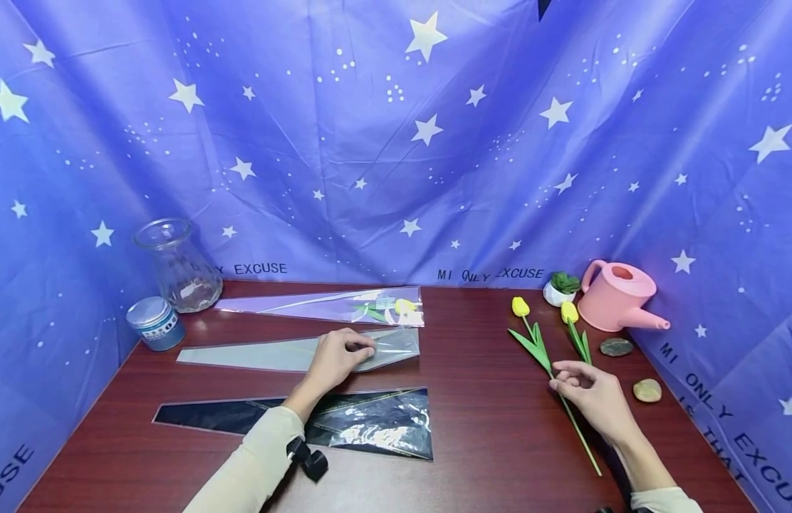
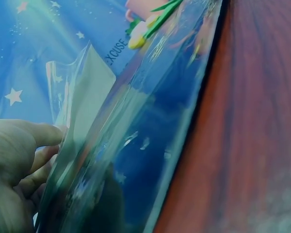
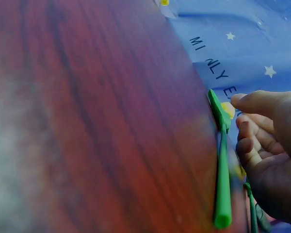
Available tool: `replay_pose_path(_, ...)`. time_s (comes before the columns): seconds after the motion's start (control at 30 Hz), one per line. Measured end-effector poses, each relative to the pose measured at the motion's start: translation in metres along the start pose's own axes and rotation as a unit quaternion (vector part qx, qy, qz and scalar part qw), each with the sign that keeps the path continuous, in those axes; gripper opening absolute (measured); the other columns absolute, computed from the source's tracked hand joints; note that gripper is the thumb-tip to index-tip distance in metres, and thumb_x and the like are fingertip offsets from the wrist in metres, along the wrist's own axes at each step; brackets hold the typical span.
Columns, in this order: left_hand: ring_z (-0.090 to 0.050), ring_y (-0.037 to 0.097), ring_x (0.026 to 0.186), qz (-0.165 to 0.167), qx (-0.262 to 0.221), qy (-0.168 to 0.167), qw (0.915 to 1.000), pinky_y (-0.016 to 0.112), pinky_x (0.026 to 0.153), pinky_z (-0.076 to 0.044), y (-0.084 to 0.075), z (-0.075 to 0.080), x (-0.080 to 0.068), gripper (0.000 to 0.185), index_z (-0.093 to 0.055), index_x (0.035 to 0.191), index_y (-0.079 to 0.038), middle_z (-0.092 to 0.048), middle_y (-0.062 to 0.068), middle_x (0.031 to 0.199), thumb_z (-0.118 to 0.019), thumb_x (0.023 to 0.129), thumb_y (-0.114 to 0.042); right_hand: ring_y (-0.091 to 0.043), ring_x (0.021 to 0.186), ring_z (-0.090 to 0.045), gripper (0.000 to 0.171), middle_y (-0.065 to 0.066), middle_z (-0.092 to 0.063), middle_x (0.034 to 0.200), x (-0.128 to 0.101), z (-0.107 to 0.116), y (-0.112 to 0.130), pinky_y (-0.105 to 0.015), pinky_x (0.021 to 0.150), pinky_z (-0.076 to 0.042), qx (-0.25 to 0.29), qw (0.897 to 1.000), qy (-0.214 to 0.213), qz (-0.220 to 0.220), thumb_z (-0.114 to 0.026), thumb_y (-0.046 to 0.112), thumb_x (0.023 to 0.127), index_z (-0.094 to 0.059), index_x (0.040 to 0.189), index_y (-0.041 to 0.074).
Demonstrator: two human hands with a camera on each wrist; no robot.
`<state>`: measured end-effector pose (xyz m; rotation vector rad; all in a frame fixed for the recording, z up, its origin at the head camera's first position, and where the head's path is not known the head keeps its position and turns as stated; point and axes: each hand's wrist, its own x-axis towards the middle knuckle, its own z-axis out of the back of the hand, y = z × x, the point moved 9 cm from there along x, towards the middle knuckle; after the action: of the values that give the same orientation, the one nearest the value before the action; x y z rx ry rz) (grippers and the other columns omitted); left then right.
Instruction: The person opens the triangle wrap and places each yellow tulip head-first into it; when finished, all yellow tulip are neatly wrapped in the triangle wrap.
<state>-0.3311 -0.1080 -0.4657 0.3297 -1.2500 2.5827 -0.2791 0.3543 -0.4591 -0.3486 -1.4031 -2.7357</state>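
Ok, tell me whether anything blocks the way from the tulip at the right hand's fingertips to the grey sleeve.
Nothing visible does: only bare tabletop lies between the tulip and the wide end of the grey sleeve, which the left hand holds. The second flower lies to the right, outside that path.

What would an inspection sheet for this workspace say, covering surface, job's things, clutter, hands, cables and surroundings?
Surface: dark red table, wood-grained.
Job's things: purple wrapper with a tulip inside; grey wrapper; black wrapper; left tulip and right tulip, both outside the wrappers.
Clutter: jar, vase, plant, watering can, dark stone, pale stone.
Left hand: pinches the grey wrapper towards its wide end.
Right hand: beside the left tulip's stem, fingers loosely bent; contact unclear.
Cables: nothing seen.
Surroundings: starry blue curtain behind and on both sides.
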Motion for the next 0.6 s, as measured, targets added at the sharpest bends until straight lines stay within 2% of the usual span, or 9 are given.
replay_pose_path(0.17, -0.065, 0.006, 0.080, 0.004, -0.005, 0.004, 1.0000, 0.025, 0.074, -0.052, 0.002, 0.000, 0.001, 0.010, -0.084, 0.092, -0.026, -0.077, -0.008, 0.095, -0.085, 0.086, -0.019, 0.004, 0.073, -0.061, 0.039, 0.011, -0.068, 0.083, -0.006, 0.001, -0.009, -0.013, 0.065, -0.050, -0.014, 1.000, 0.009, -0.016, -0.083, 0.008, 0.085, -0.070, 0.119, -0.006)
replay_pose_path(0.4, -0.065, 0.007, 0.078, 0.006, -0.006, 0.006, 0.9999, 0.024, 0.071, -0.051, 0.000, 0.002, 0.003, 0.009, -0.085, 0.094, -0.023, -0.078, -0.006, 0.095, -0.083, 0.088, -0.017, 0.007, 0.069, -0.057, 0.031, 0.003, -0.071, 0.082, -0.005, 0.003, -0.006, -0.014, 0.063, -0.044, -0.124, 0.992, 0.010, -0.012, -0.085, 0.019, 0.084, -0.077, 0.110, 0.003)
replay_pose_path(0.6, -0.063, 0.007, 0.077, 0.010, -0.008, 0.006, 0.9999, 0.024, 0.071, -0.049, 0.002, 0.002, 0.002, 0.009, -0.085, 0.094, -0.022, -0.077, -0.006, 0.094, -0.083, 0.088, -0.016, 0.005, 0.059, -0.050, 0.021, 0.004, -0.069, 0.075, -0.006, 0.001, 0.002, -0.020, 0.057, -0.041, -0.176, 0.984, 0.003, 0.000, -0.084, 0.019, 0.083, -0.081, 0.101, 0.009)
